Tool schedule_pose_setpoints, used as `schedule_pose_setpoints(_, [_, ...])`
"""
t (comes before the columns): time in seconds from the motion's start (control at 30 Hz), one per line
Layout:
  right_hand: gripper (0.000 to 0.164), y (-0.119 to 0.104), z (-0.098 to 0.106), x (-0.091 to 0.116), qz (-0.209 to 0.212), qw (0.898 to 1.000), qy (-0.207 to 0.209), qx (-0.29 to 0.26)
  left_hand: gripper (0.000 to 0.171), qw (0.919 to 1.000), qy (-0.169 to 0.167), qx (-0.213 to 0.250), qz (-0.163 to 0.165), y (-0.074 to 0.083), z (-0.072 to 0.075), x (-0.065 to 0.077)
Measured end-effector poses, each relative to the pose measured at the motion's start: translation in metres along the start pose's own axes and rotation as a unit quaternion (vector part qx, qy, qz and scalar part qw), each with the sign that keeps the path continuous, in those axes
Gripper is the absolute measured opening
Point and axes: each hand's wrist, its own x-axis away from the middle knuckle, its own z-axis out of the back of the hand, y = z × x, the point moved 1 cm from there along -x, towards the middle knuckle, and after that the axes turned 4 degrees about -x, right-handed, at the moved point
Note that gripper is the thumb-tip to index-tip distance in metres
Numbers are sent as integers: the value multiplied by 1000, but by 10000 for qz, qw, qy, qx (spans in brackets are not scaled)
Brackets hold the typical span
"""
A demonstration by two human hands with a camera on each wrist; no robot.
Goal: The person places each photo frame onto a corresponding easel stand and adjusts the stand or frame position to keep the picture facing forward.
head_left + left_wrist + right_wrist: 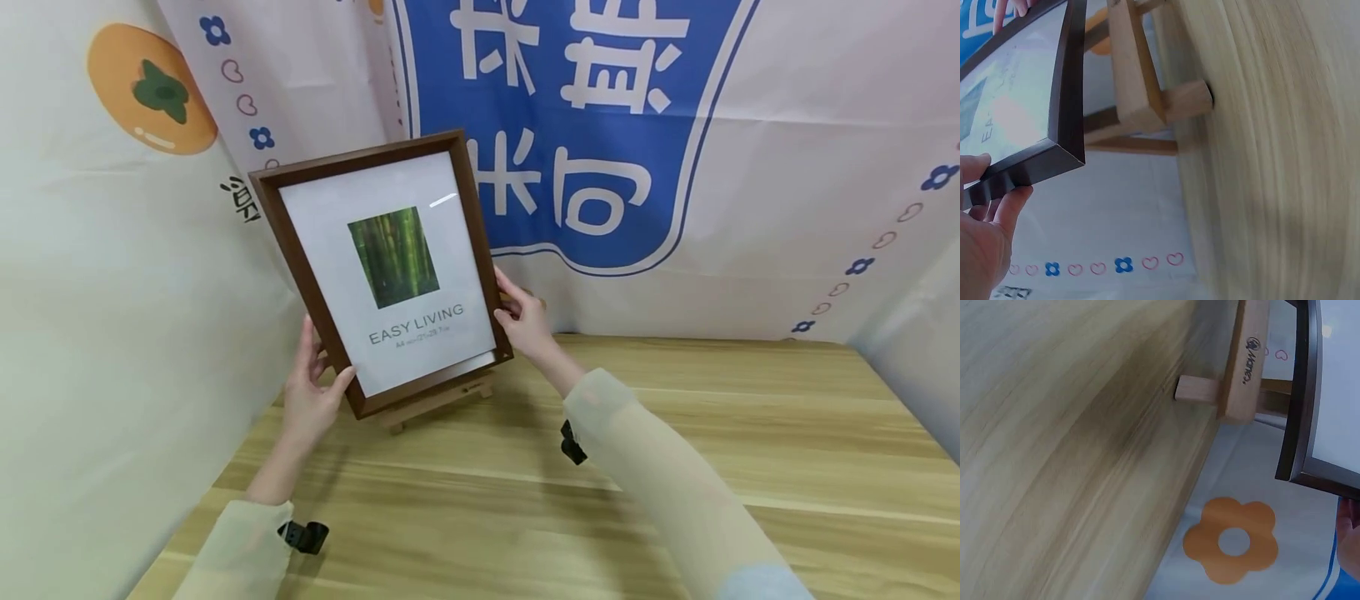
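Note:
A brown picture frame (390,275) with a white mat, a green bamboo picture and the words "EASY LIVING" is held up between both hands. My left hand (309,400) grips its lower left side, thumb on the front and fingers round the edge. My right hand (528,323) holds the lower right side. Below the frame stands a small wooden easel (438,405), mostly hidden behind it in the head view. Both wrist views show a gap between the frame's bottom edge and the easel's ledge (1244,369), which bears a printed logo.
The easel stands on a wood-grain table (675,467) near its back left corner. A white cloth with a blue sign (630,192) hangs behind, and a pale wall cloth with an orange fruit print (112,75) runs along the left.

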Motion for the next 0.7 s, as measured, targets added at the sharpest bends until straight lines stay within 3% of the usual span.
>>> schedule_pose_setpoints(0.23, [67,7,-9,0,-294,9995,-90,27,93,9997,-71,-164,138,11,4,1])
schedule_pose_setpoints(0.7, [68,26,-17,-4,-480,9986,-32,208,91,9990,-152,-374,181,4,1,4])
